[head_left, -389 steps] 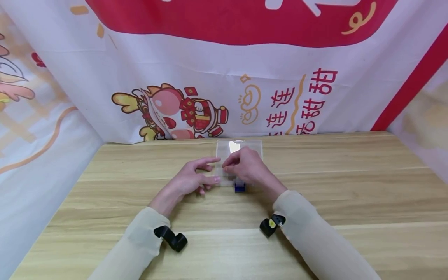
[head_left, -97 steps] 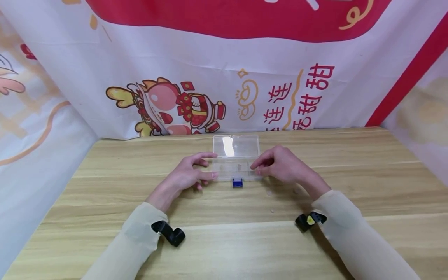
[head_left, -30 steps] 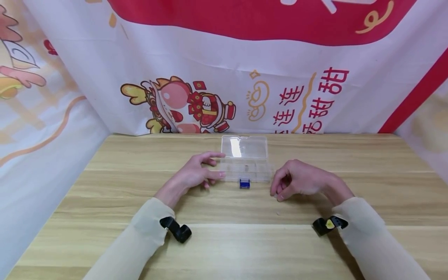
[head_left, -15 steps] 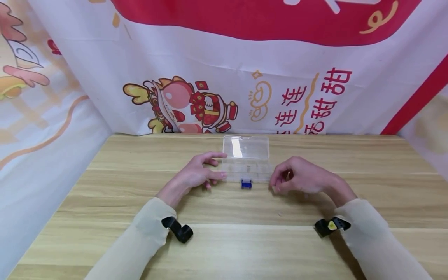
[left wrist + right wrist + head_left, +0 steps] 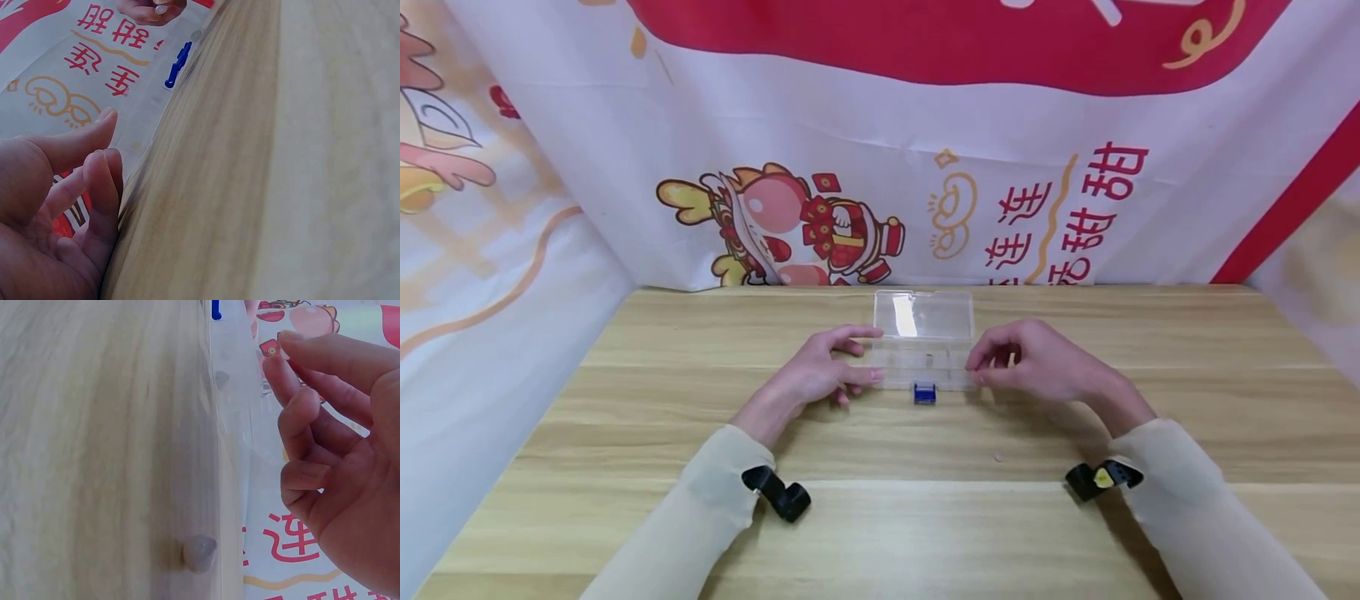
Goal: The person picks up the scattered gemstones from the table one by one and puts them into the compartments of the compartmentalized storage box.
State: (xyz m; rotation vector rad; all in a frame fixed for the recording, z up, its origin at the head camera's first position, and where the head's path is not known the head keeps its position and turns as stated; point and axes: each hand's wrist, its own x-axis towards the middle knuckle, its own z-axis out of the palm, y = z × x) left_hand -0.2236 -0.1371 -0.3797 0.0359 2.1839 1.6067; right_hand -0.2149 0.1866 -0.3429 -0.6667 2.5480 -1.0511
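Note:
A clear plastic compartment box (image 5: 910,375) stands on the table with its lid (image 5: 940,312) raised at the back. A blue clasp (image 5: 924,393) hangs at its front edge. My left hand (image 5: 820,364) rests at the box's left end, index finger and thumb straight and spread against it. My right hand (image 5: 1045,362) is at the right end, thumb and index fingertips pinching a small pale piece, mostly hidden by the fingers. In the right wrist view a greyish pebble-like piece (image 5: 200,553) lies near the box, and another (image 5: 222,379) shows through its clear plastic.
One small pale piece (image 5: 997,457) lies on the wooden table (image 5: 880,542) in front of the right hand. A printed cloth (image 5: 850,108) hangs behind the table. Black wrist cameras (image 5: 778,493) sit on both sleeves.
My right hand picked a small pale piece off the table and has moved up and left to the box's right end. My left hand has stayed at the left end.

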